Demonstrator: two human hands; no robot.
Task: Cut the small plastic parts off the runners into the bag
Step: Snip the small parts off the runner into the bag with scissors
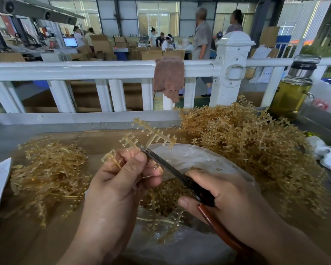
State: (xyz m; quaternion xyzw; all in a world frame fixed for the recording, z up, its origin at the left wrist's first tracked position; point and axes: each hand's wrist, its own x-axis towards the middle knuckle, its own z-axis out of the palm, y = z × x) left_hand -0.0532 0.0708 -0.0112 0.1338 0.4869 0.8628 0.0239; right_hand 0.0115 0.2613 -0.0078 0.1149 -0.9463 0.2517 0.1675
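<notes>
L hand (pixel 120 180) holds runner (pixel 154 135), R hand (pixel 225 190) w/ scissors (pixel 161 160) over bag (pixel 199 159)

Your runner (pixel 153 134) is translucent amber plastic, smooth and faintly glossy; your scissors (pixel 166 165) have dark, dull metal blades and a shiny reddish-brown handle loop; the bag (pixel 199 159) is clear, crinkled, glossy film; the cardboard (pixel 96 138) under it is brown and matt; the cloth (pixel 169 77) on the railing (pixel 84 70) looks rough and nubbly, the railing itself white and glossy; the bottle (pixel 292 88) is clear glass with a metal collar.
</notes>
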